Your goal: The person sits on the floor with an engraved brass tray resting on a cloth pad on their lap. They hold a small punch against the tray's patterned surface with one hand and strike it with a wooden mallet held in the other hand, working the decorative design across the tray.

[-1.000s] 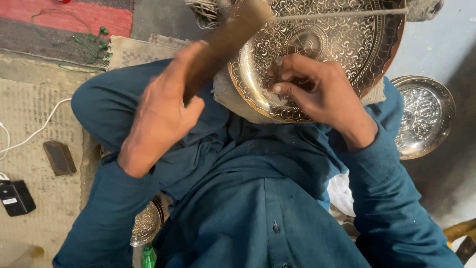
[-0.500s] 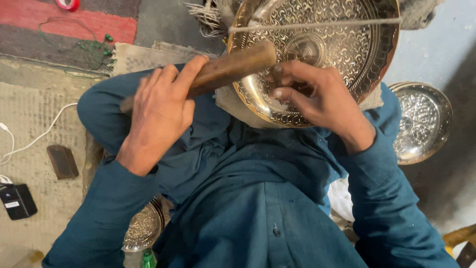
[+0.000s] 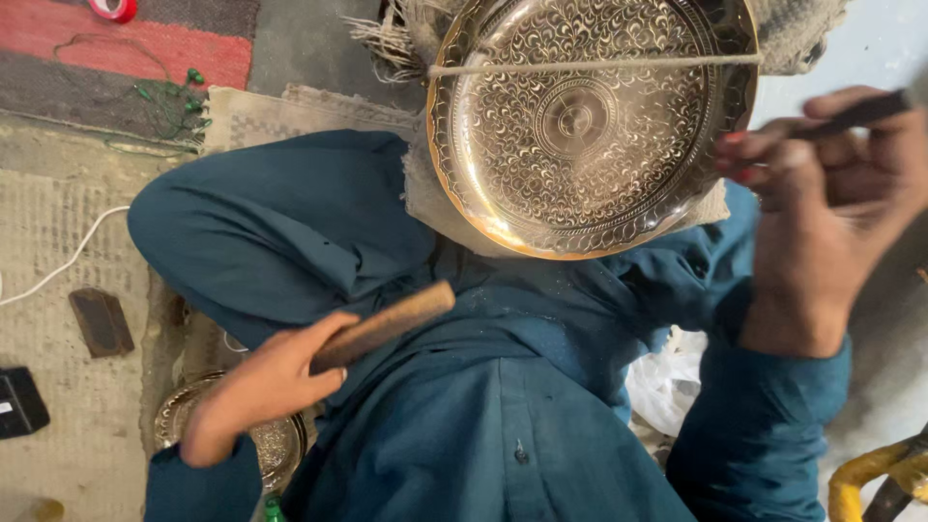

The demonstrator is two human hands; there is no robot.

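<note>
Below the engraved brass tray (image 3: 590, 126), down toward your lap, your left hand (image 3: 261, 391) has its grip closed around a wooden stick (image 3: 382, 325). Your fingers wrap the stick's near end, and its far end points up toward the tray's lower rim but stays apart from it. To the right of the tray, your right hand (image 3: 831, 208) is raised level with the rim and pinches a thin dark tool (image 3: 855, 111) between thumb and fingertips. That grip is tight, and the tool slants up and away from the tray. Its tip is cut off at the frame edge, so you cannot tell what kind of tool it is.

The tray itself is round, covered in fine scrollwork with a ringed centre, and it lies propped against your knees on a piece of coarse cloth (image 3: 425, 184). A pale cord (image 3: 590, 66) is stretched straight across its upper part. Neither hand touches the tray.

Below and left of the tray, just under your left wrist, a smaller engraved dish (image 3: 275, 445) lies on the floor, partly hidden by your sleeve. Far left of the tray, a woven mat (image 3: 58, 242) carries a dark flat block (image 3: 101, 322), a small black device (image 3: 19, 401) and a white cable (image 3: 68, 266). Above that, left of the tray's top, lies a red and grey rug (image 3: 135, 48). Down to the tray's lower right you see a curved yellow pipe (image 3: 870, 474).
</note>
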